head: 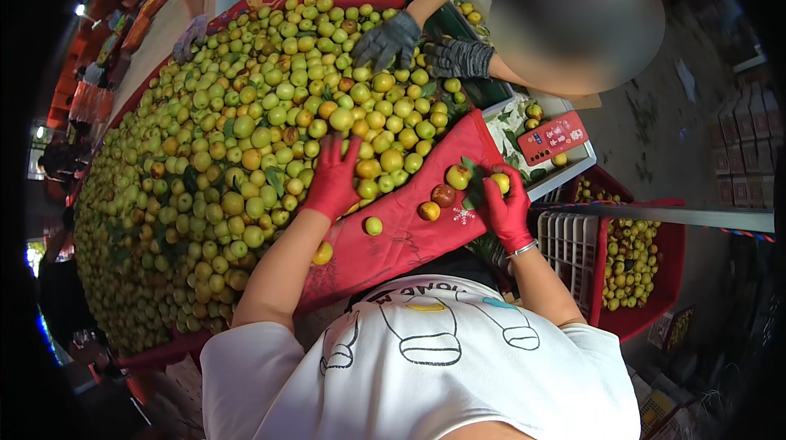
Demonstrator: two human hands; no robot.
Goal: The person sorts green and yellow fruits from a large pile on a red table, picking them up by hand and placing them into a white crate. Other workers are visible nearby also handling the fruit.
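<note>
A broad heap of green and yellow jujube-like fruits covers the table before me. My left hand, in a red glove, rests at the near edge of the heap with its fingers apart on the fruit; no fruit is plainly gripped. In my right hand, also red-gloved, a yellow-green fruit is held between thumb and fingers above the edge of the red padded cloth. A yellow fruit, a brown fruit and an orange-yellow fruit lie on the cloth beside green leaves.
A co-worker's grey-gloved hands reach into the heap; another's patterned gloves are at the far side. A red phone lies over a white crate. Right stand a white basket, a red bin with fruit and a metal bar.
</note>
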